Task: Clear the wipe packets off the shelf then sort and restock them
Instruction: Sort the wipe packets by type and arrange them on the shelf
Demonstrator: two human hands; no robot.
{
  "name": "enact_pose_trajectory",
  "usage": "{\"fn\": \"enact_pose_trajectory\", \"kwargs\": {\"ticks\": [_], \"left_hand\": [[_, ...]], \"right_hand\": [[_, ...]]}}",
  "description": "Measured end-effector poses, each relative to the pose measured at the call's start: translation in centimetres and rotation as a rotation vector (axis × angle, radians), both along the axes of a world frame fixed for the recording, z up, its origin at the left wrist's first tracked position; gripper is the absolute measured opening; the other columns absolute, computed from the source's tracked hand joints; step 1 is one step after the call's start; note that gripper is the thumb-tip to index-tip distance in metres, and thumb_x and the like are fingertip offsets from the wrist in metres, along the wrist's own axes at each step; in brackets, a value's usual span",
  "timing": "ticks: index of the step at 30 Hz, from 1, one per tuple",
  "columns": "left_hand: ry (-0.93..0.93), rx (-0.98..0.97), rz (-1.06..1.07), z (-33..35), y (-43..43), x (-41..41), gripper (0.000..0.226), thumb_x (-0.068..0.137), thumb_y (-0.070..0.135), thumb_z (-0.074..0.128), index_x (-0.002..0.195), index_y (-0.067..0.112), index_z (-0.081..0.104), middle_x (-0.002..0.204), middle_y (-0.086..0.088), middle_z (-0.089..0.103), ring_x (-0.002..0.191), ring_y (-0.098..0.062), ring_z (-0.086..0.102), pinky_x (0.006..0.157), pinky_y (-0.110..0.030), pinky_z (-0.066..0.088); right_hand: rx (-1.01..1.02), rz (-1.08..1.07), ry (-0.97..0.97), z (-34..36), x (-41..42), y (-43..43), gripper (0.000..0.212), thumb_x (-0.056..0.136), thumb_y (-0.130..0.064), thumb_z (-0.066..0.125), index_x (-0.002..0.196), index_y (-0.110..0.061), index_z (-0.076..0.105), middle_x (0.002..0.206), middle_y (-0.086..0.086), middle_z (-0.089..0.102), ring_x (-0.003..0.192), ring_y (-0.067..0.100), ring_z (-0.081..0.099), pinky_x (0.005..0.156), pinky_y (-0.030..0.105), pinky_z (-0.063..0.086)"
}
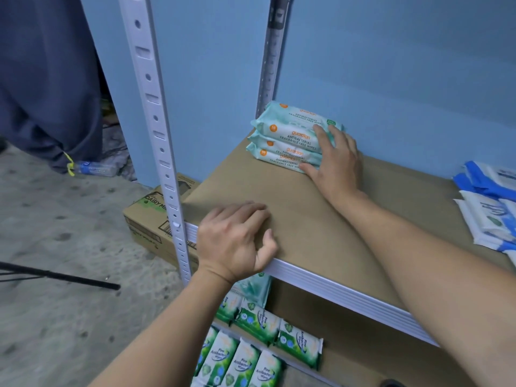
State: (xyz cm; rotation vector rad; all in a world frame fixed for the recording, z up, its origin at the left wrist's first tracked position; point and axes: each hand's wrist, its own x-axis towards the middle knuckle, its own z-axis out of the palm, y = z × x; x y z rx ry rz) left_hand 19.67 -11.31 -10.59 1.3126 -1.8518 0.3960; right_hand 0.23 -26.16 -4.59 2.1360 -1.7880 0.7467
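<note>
Several teal "guardian" antibacterial wipe packets [290, 138] lie stacked in the back left corner of the brown shelf board [307, 219]. My right hand [335, 160] lies against the right end of that stack, fingers spread over the upper packets and thumb at the bottom one. My left hand [234, 238] rests on the shelf's front edge near the left post, fingers curled under, holding nothing. Blue and white wipe packets [491, 208] lie at the shelf's right edge. Green "Pine Antibacterial" packets [251, 356] fill the lower shelf.
A white slotted upright post [156, 121] stands at the shelf's front left corner. A cardboard box [150, 216] sits on the floor behind it. A plastic bottle [95, 168] and a black tripod leg [69, 277] lie on the concrete floor to the left.
</note>
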Motion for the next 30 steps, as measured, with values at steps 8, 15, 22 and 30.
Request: {"fn": "enact_pose_trajectory", "kwargs": {"ticks": [8, 15, 22, 30], "left_hand": [[0.022, 0.008, -0.014, 0.0, -0.1, -0.1, 0.025, 0.078, 0.035, 0.055, 0.084, 0.021, 0.075, 0.1, 0.01, 0.075, 0.095, -0.015, 0.073, 0.07, -0.032, 0.048], [0.033, 0.032, -0.025, 0.0, -0.2, 0.0, 0.025, 0.076, 0.035, 0.055, 0.083, 0.021, 0.074, 0.1, 0.01, 0.075, 0.097, -0.015, 0.072, 0.07, -0.032, 0.048], [0.045, 0.044, -0.032, 0.1, -0.1, 0.0, 0.024, 0.075, 0.035, 0.056, 0.082, 0.021, 0.074, 0.1, 0.01, 0.075, 0.096, -0.015, 0.072, 0.071, -0.033, 0.049], [0.051, 0.018, -0.031, 0.0, -0.2, 0.0, 0.024, 0.075, 0.036, 0.056, 0.081, 0.02, 0.073, 0.1, 0.009, 0.074, 0.096, -0.015, 0.072, 0.07, -0.034, 0.048]], "right_hand": [[0.046, -0.015, 0.004, 0.3, 2.4, -4.4, 0.085, 0.081, -0.048, 0.077, 0.152, -0.031, 0.035, 0.159, 0.005, 0.032, 0.143, 0.031, 0.03, 0.11, 0.046, 0.035], [0.039, -0.007, -0.017, 0.1, 2.6, -5.6, 0.083, 0.08, -0.045, 0.078, 0.151, -0.03, 0.036, 0.158, 0.004, 0.033, 0.141, 0.032, 0.032, 0.108, 0.046, 0.037], [0.0, -0.103, 0.043, 0.2, 3.8, -5.4, 0.078, 0.079, -0.047, 0.075, 0.147, -0.026, 0.04, 0.15, 0.008, 0.04, 0.131, 0.038, 0.039, 0.112, 0.05, 0.03], [-0.011, 0.046, 0.158, 0.8, 7.4, -6.2, 0.099, 0.078, -0.054, 0.077, 0.158, -0.038, 0.02, 0.165, 0.007, 0.019, 0.151, 0.032, 0.018, 0.121, 0.055, 0.008]]}}
